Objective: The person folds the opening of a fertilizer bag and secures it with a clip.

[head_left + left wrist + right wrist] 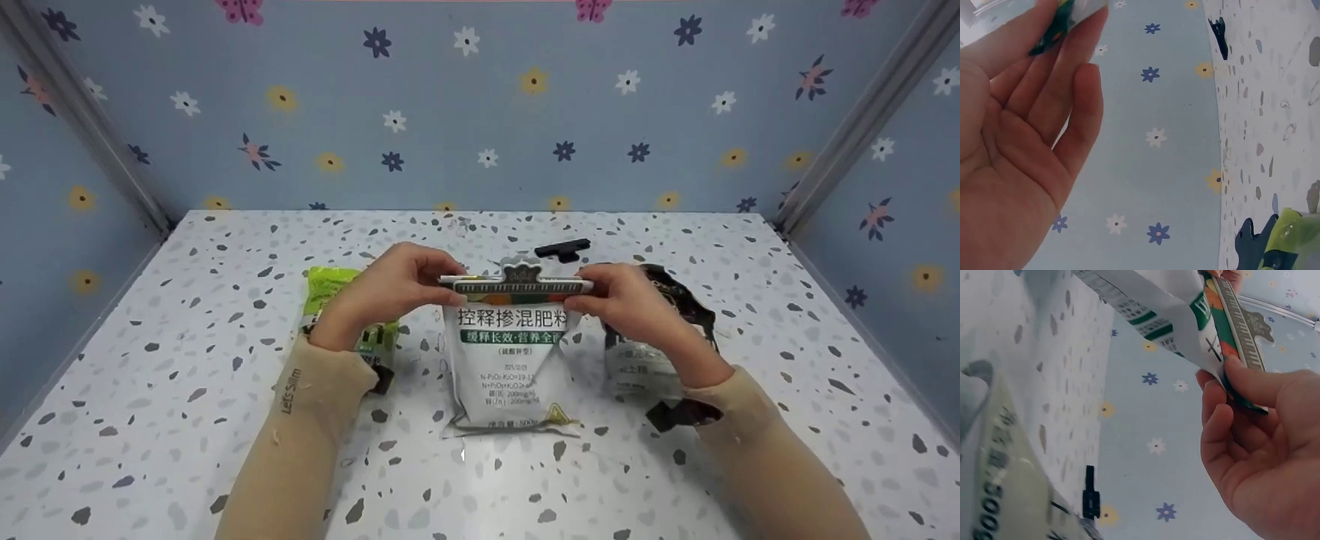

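Observation:
A white fertilizer bag [510,375] with a green band stands upright in the middle of the table in the head view. Across its top lies a grey clip [517,285] with ruler-like marks and a scalloped handle. My left hand [390,289] pinches the bag's top left corner, at the clip's left end. On the other side my right hand [637,300] pinches the top right corner between thumb and fingers. The right wrist view shows the bag's folded orange and green top edge [1224,326] beside the clip [1241,326], below which the right thumb presses.
Behind the bag lies a black clip [564,250]. A green bag [326,283] stands at the left, partly behind my left arm, and a black and grey bag [637,367] at the right, behind my right forearm. A flowered wall [480,97] closes the back.

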`<state>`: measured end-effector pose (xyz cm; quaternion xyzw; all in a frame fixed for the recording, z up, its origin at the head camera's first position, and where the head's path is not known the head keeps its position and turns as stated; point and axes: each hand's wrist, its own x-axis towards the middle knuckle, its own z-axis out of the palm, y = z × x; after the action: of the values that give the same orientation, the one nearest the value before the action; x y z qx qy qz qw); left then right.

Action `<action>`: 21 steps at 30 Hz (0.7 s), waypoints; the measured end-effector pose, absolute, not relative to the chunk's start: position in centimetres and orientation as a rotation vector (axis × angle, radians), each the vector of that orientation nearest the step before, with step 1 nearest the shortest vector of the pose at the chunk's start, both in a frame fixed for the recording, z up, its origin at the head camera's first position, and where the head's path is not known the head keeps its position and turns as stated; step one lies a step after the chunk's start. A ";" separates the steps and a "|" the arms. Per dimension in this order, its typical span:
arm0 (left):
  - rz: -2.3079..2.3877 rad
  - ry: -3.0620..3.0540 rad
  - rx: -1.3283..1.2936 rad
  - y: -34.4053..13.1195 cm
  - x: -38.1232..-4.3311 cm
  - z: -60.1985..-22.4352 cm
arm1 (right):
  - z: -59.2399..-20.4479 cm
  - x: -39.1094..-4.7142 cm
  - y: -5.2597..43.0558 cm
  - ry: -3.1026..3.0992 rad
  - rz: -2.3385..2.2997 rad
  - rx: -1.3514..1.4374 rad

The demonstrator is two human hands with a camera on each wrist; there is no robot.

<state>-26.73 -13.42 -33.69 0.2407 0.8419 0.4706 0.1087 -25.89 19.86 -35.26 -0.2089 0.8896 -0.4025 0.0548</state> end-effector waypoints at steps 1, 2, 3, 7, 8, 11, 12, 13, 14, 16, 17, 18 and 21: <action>1.372 2.489 0.686 -13.4 -26.8 -33.8 | -35.6 -26.0 19.7 2.689 -1.254 -0.596; 1.364 2.498 0.660 -13.4 -26.9 -33.9 | -35.9 -26.2 19.6 2.672 -1.286 -0.559; 1.361 2.505 0.633 -13.3 -27.0 -34.0 | -36.2 -26.4 19.5 2.654 -1.314 -0.527; 1.376 2.516 0.528 -13.0 -27.4 -34.8 | -37.4 -26.9 19.3 2.579 -1.384 -0.469; 1.376 2.524 0.504 -12.9 -27.5 -35.1 | -37.5 -27.1 19.2 2.567 -1.384 -0.469; 1.355 2.537 0.445 -12.8 -27.8 -35.8 | -38.0 -27.3 19.2 2.546 -1.371 -0.488; 1.345 2.536 0.428 -12.8 -28.0 -36.1 | -38.2 -27.3 19.2 2.546 -1.359 -0.491; 1.339 2.529 0.408 -12.8 -28.1 -36.3 | -38.3 -27.3 19.2 2.546 -1.352 -0.488; 1.336 2.519 0.388 -12.8 -28.1 -36.5 | -38.4 -27.3 19.1 2.544 -1.347 -0.482; 1.344 2.490 0.346 -12.9 -28.2 -36.8 | -38.7 -27.2 18.9 2.533 -1.351 -0.450; 1.344 2.485 0.328 -12.9 -28.2 -36.9 | -38.8 -27.1 18.8 2.538 -1.342 -0.429; 1.346 2.481 0.307 -12.9 -28.2 -37.0 | -38.9 -27.0 18.6 2.542 -1.331 -0.406; 1.326 2.494 0.253 -12.8 -28.4 -37.2 | -39.1 -26.6 18.3 2.582 -1.244 -0.393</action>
<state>-28.38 -12.78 -37.17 0.0881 0.8693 0.4620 0.1523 -26.57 18.27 -39.13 -0.1350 0.8855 -0.4268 0.1242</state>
